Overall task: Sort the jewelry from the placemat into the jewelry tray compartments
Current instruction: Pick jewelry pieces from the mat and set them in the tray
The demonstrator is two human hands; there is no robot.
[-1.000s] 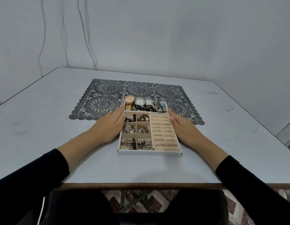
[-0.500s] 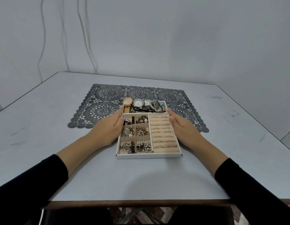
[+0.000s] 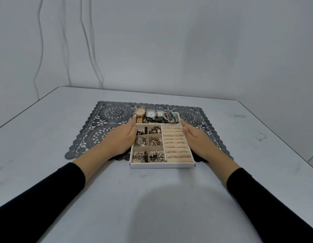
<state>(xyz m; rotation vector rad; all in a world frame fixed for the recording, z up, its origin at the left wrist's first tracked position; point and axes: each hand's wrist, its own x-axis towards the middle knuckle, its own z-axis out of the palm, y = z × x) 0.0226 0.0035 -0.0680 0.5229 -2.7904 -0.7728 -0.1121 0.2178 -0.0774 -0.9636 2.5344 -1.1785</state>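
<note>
The white jewelry tray [image 3: 161,165] lies mostly on the dark lace placemat [image 3: 108,120], its front edge just over the mat's near border. Its far compartment holds a gold watch [image 3: 140,113] and silver watches [image 3: 150,114]. Several small left compartments hold mixed gold, silver and pearl pieces [image 3: 155,141]. Beige ring rows [image 3: 176,142] with a few rings fill the right half. My left hand [image 3: 119,138] presses flat against the tray's left wall, and my right hand [image 3: 196,138] against its right wall, fingers straight. No loose jewelry shows on the mat.
A pale grey table [image 3: 152,199] carries everything, with its edges visible at far left and right. A plain wall with thin hanging cables [image 3: 89,50] stands behind it. My black sleeves reach in from the bottom corners.
Both hands have slid the tray away from me, farther onto the placemat. The view has also tilted up, showing more wall.
</note>
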